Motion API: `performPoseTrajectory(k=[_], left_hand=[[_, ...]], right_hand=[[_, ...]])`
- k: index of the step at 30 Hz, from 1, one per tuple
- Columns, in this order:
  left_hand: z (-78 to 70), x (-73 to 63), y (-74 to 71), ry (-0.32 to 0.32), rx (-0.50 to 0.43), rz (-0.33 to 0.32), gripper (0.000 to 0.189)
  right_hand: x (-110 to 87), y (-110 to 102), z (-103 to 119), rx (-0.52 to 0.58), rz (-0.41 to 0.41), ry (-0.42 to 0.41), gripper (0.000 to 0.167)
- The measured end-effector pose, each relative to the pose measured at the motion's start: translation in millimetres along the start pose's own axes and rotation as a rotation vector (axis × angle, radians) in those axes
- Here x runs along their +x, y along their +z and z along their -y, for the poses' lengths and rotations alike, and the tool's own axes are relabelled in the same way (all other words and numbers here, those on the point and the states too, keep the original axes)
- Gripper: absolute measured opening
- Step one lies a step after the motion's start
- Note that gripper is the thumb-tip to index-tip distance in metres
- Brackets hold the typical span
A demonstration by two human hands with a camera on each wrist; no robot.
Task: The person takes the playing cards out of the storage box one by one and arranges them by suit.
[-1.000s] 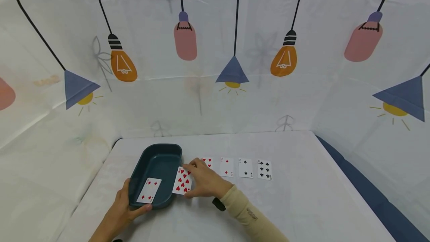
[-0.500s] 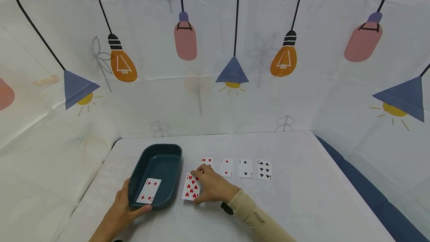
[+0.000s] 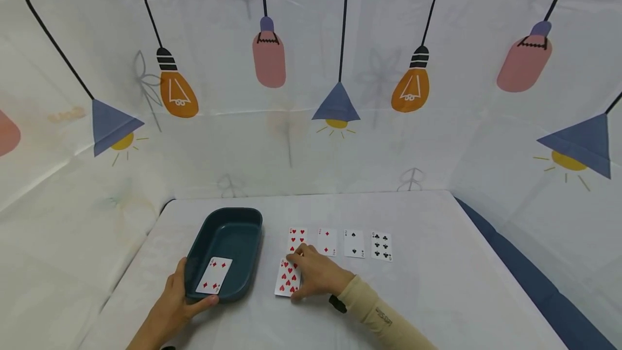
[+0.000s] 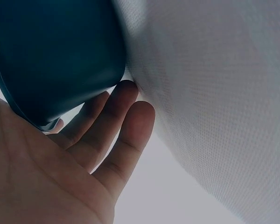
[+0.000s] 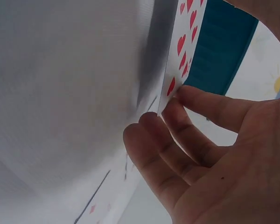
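A dark teal tray (image 3: 230, 239) stands on the left of the white table, and a diamonds playing card (image 3: 214, 275) lies face up in its near end. My left hand (image 3: 170, 307) holds the tray at its near left corner, thumb at the near rim; in the left wrist view the fingers reach along its outer wall (image 4: 60, 51). Right of the tray, my right hand (image 3: 318, 274) pinches a hearts playing card (image 3: 286, 278) by its edges. In the right wrist view this hearts card (image 5: 182, 51) is slightly tilted, its lower edge close to the cloth.
Behind the right hand runs a row of face-up cards: another hearts card (image 3: 296, 237), a two of diamonds (image 3: 328, 242), a two of spades (image 3: 354, 244) and a clubs card (image 3: 382, 246). White fabric walls (image 3: 301, 155) with printed lamps enclose the table (image 3: 437, 296).
My right hand has carried the hearts card from the tray's right rim rightward and toward me, uncovering more of the hearts card in the row. The left hand and tray have stayed put.
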State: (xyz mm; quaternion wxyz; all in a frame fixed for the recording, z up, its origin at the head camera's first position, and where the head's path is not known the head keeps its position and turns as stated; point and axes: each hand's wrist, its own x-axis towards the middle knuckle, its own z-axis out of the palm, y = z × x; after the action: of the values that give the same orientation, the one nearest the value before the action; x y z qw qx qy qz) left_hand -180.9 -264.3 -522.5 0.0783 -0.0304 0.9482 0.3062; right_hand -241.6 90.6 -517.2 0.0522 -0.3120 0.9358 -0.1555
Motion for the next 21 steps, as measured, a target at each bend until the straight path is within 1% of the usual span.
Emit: performPoseTrajectory(k=[4, 11, 16, 21], left_hand=[[-0.3, -0.5, -0.2, -0.006, 0.003, -0.001, 0.136], [-1.4, -1.4, -0.5, 0.005, 0.006, -0.010, 0.136], [-1.7, -0.8, -0.4, -0.001, 0.008, -0.010, 0.137], [-0.9, -1.0, -0.5, -0.005, 0.003, -0.009, 0.137]], right_hand=[[-1.6, 1.4, -1.6, 0.010, 0.013, -0.001, 0.082], [-1.7, 1.7, -4.5, -0.001, 0.040, -0.007, 0.076], [-0.7, 2.1, -6.0, -0.003, 0.051, -0.017, 0.077], [-0.1, 1.6, -5.4, 0.005, 0.057, -0.010, 0.076]])
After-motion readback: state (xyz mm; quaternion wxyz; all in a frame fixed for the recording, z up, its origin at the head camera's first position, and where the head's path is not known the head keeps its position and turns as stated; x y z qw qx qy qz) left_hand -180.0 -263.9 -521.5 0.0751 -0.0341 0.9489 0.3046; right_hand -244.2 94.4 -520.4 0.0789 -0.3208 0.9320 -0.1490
